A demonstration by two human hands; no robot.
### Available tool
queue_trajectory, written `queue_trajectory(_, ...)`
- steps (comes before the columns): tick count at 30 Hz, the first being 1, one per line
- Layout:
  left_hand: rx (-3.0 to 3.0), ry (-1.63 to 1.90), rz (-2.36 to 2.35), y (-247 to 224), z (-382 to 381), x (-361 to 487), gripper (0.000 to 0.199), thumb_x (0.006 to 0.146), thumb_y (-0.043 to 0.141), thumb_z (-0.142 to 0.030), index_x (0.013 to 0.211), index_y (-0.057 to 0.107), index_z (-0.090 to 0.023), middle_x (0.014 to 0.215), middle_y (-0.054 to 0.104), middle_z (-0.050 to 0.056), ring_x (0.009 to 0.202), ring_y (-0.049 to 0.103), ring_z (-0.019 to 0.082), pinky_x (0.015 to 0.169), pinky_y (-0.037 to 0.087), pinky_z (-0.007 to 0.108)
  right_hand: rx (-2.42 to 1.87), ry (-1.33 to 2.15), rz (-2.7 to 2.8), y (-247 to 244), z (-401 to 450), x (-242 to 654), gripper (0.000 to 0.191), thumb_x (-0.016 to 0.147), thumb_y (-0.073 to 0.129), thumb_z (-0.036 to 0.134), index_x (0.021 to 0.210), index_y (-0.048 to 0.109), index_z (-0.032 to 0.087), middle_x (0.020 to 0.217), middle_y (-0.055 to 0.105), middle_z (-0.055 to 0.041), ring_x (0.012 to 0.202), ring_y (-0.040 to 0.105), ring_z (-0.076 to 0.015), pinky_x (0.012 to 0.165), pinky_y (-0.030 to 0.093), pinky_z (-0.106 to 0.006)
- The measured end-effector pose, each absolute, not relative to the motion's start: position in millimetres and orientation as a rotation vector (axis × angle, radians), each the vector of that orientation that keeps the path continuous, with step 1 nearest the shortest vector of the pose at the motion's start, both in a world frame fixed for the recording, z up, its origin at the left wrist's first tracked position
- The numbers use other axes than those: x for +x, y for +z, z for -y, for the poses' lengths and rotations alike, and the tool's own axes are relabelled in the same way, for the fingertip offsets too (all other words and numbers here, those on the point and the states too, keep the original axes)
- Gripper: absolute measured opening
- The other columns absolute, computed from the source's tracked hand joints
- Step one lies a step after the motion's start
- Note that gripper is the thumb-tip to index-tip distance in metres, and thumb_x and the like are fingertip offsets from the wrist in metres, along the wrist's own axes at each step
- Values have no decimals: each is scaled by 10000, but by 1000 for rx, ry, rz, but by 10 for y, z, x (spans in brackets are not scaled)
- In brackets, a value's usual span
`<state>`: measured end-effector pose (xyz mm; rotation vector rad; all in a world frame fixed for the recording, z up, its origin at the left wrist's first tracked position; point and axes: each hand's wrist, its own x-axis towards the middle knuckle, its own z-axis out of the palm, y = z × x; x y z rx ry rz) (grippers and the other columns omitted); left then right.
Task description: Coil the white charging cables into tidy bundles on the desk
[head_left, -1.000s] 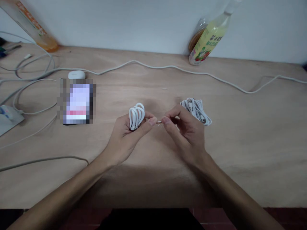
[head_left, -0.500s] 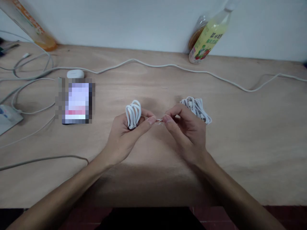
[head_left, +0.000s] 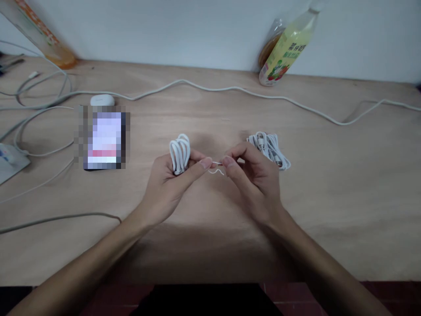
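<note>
A white cable (head_left: 180, 154), bunched in loops, rests in my left hand (head_left: 168, 184), between the palm and the thumb. The thumb and forefinger of that hand pinch a thin, wavy white twist tie (head_left: 216, 171). My right hand (head_left: 256, 182) is closed in a pinch on the same tie, a short way to the right. A short span of the tie shows between the fingertips, and a loose end curls just below them. Behind my right hand lie bundled white cables (head_left: 270, 151) with metal plugs, partly covered by the knuckles.
A phone (head_left: 104, 140), its screen blurred, lies at left below a white earbud case (head_left: 102, 100). A long white cord (head_left: 210, 90) crosses the wooden table. A yellow-labelled bottle (head_left: 286, 52) stands against the wall; another bottle (head_left: 61, 55) is at far left, near tangled cables.
My left hand has shifted slightly left with the looped cable. The twist tie is straighter between the fingertips, and its loose wavy end now hangs visibly below.
</note>
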<state>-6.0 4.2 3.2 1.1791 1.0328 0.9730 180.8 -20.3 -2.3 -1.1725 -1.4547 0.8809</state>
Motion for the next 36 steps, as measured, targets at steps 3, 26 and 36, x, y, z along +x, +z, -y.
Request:
queue_trajectory(3,1089,956,-1014,32,-57,-56,197,896,852,-380,787,795,-226,529,381,-75,471,266,90,463,168,298,-1184,920,1432,-26,207,1804,140,1045,673,295,910,659,259,813,649,16,730,568,-154,637,455,-310)
queue_trajectory(26,1418,1113,-1286,93,-37,-29,151,896,819,-328,782,809,-231,635,619,-19,634,558,160,617,450,298,-1289,868,1369,-35,217,1744,146,950,764,266,836,853,242,742,781,11,633,586,-135,572,437,-288)
queue_trajectory(36,1432,1101,-1186,37,-24,-22,86,902,857,-319,896,883,-237,658,656,-33,604,548,131,590,454,268,-1213,1214,1131,-49,164,1764,142,908,812,330,813,898,268,666,711,35,550,432,-92,601,430,-287)
